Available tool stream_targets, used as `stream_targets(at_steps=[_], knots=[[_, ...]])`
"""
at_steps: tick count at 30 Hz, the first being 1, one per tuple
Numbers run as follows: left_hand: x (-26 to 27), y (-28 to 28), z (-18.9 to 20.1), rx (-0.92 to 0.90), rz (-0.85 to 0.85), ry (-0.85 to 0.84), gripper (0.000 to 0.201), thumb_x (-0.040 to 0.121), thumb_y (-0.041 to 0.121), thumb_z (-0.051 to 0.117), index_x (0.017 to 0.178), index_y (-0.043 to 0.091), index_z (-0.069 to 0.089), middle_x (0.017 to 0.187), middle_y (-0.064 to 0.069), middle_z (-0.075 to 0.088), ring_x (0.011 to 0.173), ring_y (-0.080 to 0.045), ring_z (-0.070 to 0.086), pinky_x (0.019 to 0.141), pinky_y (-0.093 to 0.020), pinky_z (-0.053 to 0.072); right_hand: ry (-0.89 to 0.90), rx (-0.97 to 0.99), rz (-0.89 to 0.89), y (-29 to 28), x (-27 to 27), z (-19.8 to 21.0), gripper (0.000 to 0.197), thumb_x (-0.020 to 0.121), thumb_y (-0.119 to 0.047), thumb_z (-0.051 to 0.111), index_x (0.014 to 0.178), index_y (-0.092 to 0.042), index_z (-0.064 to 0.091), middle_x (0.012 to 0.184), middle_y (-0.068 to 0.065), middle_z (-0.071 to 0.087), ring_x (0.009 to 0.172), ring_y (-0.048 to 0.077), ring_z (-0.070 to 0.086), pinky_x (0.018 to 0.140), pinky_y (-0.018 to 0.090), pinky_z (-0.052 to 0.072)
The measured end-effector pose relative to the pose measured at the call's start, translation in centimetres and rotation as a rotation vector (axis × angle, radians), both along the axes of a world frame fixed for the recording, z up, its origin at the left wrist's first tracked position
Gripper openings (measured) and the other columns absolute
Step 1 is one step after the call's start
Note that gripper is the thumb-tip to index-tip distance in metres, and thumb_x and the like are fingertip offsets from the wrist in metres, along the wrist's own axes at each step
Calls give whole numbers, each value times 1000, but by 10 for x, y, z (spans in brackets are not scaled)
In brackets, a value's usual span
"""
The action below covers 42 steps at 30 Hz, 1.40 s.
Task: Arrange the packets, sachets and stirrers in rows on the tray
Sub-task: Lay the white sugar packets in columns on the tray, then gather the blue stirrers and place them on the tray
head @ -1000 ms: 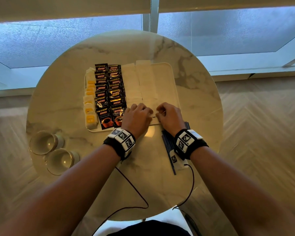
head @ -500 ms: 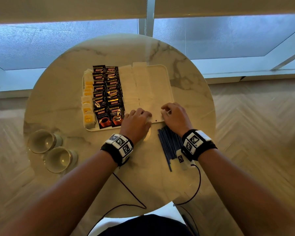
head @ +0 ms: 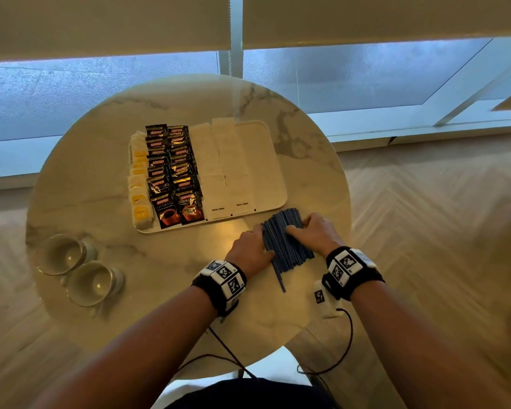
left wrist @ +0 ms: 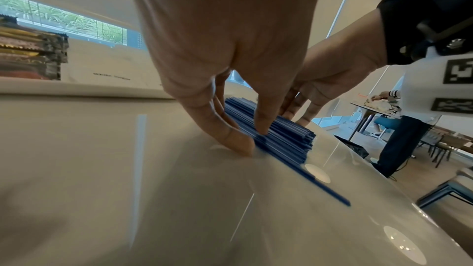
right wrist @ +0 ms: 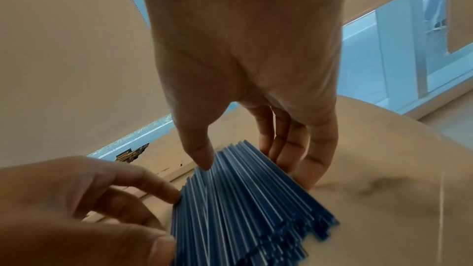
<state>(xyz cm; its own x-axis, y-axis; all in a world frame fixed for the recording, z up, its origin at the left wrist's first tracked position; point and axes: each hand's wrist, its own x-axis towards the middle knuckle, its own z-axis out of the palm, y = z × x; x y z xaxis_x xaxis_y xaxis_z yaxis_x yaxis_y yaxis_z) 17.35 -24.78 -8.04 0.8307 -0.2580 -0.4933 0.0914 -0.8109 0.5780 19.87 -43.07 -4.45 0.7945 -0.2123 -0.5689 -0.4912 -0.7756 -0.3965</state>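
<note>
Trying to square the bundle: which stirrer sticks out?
The lone stirrer at the left edge of the bundle, by the left hand; its near end juts past the others.
</note>
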Motion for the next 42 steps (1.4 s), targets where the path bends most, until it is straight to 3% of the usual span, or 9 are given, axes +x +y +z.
stream_targets(at_steps=[3, 7, 9, 13, 19, 30, 34, 40, 42], knots=[[-2, -1, -1, -56, 56, 21, 60, 82, 27, 72, 134, 15, 44, 105, -7, 66, 93, -24, 65, 78, -35, 56, 21, 29, 20, 12, -3, 0, 54, 75, -47, 80, 102, -9, 53, 95, 4, 56, 78, 15, 57, 59, 25, 48], [-6, 3, -3, -143, 88, 33, 64, 81, 21, 74, 138, 16, 45, 98, -3, 67, 87, -18, 65, 73, -26, 53, 38, -27, 71, 29, -7, -5, 81, 66, -49, 82, 124, -5, 45, 116, 13, 52, 104, 32, 58, 88, 43, 56], [-8, 6, -4, -175, 105, 29, 65, 80, 19, 74, 139, 17, 46, 95, -1, 68, 85, -15, 64, 72, -22, 49, 26, -18, 69, 38, -8, -6, 75, 67, -45, 81, 121, -5, 48, 114, 13, 55, 101, 32, 60, 86, 43, 57], [-10, 11, -6, -205, 120, 15, 61, 82, 19, 73, 138, 17, 48, 93, 0, 71, 84, -14, 65, 72, -20, 49, 7, 17, 32, 50, -11, -8, 58, 69, -40, 78, 108, -7, 52, 100, 9, 59, 87, 28, 63, 65, 34, 54], [-10, 16, -6, -222, 131, 16, 56, 84, 17, 70, 136, 16, 50, 94, 0, 73, 81, -10, 64, 72, -17, 46, -33, -48, 0, 58, -16, -13, 50, 83, -35, 72, 116, -3, 52, 110, 13, 59, 98, 33, 62, 74, 33, 49], [-7, 28, -1, -236, 98, -6, 49, 88, 19, 68, 134, 13, 50, 95, -2, 75, 84, -11, 67, 80, -23, 53, -69, 1, -71, 52, -14, -16, 37, 93, -31, 61, 115, -2, 53, 108, 13, 59, 86, 26, 53, 74, 32, 44], [-6, 33, 0, -262, 94, -38, 42, 91, 21, 66, 131, 13, 53, 91, 0, 74, 69, -3, 64, 76, -25, 58, -80, 69, -126, 46, -13, -16, 35, 94, -28, 60, 116, -3, 51, 103, 11, 58, 87, 25, 55, 74, 32, 45], [1, 40, 13, -317, 20, -216, 28, 96, 25, 62, 123, 17, 57, 93, 4, 70, 76, -1, 65, 73, -17, 55, -88, 136, -162, 34, -16, -12, 22, 98, -28, 55, 108, -12, 43, 96, 5, 56, 83, 23, 55, 71, 31, 42], [11, 39, 20, -336, -7, -273, 26, 97, 29, 59, 121, 18, 58, 97, 6, 67, 81, -2, 64, 74, -15, 54, -104, 177, -149, 31, -12, -7, 21, 99, -28, 53, 108, -11, 46, 94, 6, 60, 77, 20, 57, 63, 31, 42]])
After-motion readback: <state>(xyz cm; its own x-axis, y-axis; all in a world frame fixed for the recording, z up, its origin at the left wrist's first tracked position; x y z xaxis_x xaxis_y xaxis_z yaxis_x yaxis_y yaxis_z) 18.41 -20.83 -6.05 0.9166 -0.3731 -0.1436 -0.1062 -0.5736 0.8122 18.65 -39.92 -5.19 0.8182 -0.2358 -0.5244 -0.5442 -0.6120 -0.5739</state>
